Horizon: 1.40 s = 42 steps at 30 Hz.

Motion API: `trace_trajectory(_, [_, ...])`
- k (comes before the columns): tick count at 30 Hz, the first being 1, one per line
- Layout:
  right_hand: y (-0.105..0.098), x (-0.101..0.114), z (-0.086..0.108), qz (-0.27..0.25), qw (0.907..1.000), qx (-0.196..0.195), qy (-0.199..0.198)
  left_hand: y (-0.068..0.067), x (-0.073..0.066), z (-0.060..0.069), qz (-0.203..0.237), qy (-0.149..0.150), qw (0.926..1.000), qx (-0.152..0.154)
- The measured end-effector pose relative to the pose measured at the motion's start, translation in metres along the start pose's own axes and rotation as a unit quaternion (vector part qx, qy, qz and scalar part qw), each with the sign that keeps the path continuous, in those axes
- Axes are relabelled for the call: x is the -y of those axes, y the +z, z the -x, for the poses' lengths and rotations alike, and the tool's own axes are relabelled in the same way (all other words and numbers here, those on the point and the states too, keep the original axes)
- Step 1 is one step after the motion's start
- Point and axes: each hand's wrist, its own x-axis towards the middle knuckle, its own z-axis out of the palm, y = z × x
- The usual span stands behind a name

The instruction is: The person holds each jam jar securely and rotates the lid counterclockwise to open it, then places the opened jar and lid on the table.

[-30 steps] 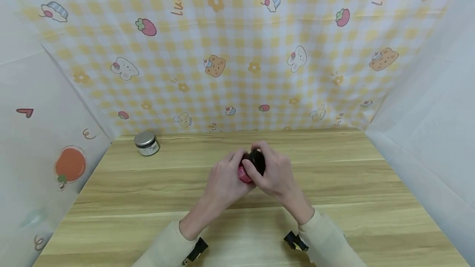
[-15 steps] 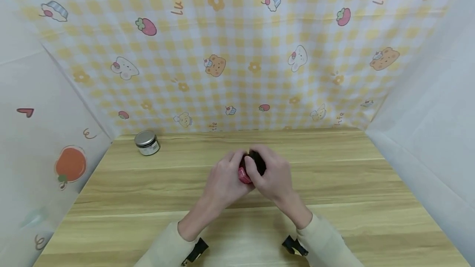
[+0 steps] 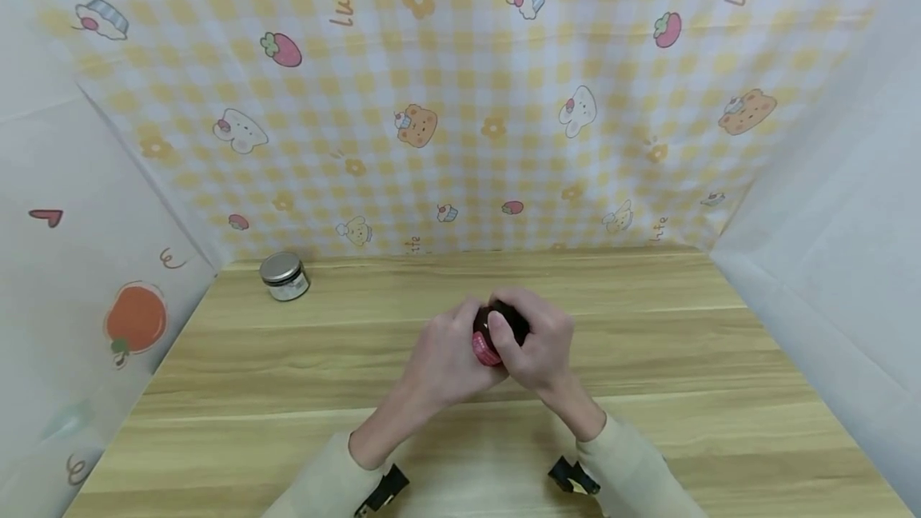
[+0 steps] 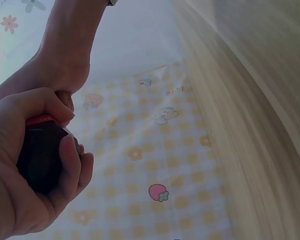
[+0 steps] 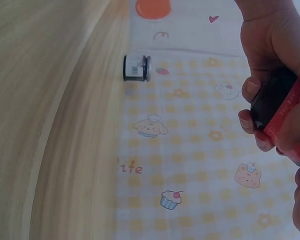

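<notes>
Both hands hold a dark container with a red label (image 3: pixel 486 350) in front of the person, above the table. My left hand (image 3: pixel 455 358) grips the container's lower body, its fingers curled round the black base (image 5: pixel 272 97) in the right wrist view. White lettering on the label is too small to read. My right hand (image 3: pixel 544 342) grips the dark top (image 3: pixel 514 320), its thumb laid across it in the head view. Much of the container is hidden by the fingers. In the left wrist view the dark base (image 4: pixel 40 160) sits in my left palm.
A small jar with a silver lid (image 3: pixel 285 276) stands at the table's back left. Behind the wooden table (image 3: pixel 619 438) hangs a yellow checked cloth (image 3: pixel 460 166). White side sheets (image 3: pixel 849 222) flank it.
Both hands and the container have shifted slightly to the right and nearer the person. My right hand has turned a little on the top, its thumb now more upright.
</notes>
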Motion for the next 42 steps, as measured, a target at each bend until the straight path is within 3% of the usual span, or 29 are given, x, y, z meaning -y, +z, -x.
trace_trajectory(5, [0.000, 0.000, 0.001, -0.015, 0.9998, -0.004, -0.008, 0.000, 0.001, 0.001, 0.065, -0.023, 0.9973, 0.026])
trace_trajectory(9, [0.001, -0.001, 0.001, -0.021, 0.9996, -0.002, -0.019, -0.003, 0.001, 0.001, 0.116, -0.049, 0.9906, 0.054])
trace_trajectory(14, [0.001, -0.001, 0.000, -0.029, 0.9987, 0.007, -0.042, -0.006, 0.003, 0.000, 0.158, -0.057, 0.9822, 0.083])
trace_trajectory(17, [0.001, -0.001, -0.002, -0.032, 0.9976, 0.015, -0.059, -0.009, 0.004, -0.001, 0.191, -0.062, 0.9742, 0.102])
trace_trajectory(23, [-0.002, -0.002, -0.005, -0.042, 0.9938, 0.036, -0.096, -0.013, 0.005, -0.002, 0.260, -0.073, 0.9514, 0.148])
trace_trajectory(31, [-0.010, -0.002, -0.004, -0.009, 0.9940, 0.054, -0.094, -0.013, 0.003, -0.003, 0.270, -0.075, 0.9434, 0.177])
trace_trajectory(42, [-0.019, -0.002, -0.005, 0.057, 0.9882, 0.088, -0.112, -0.008, 0.005, -0.001, 0.266, -0.091, 0.9431, 0.178])
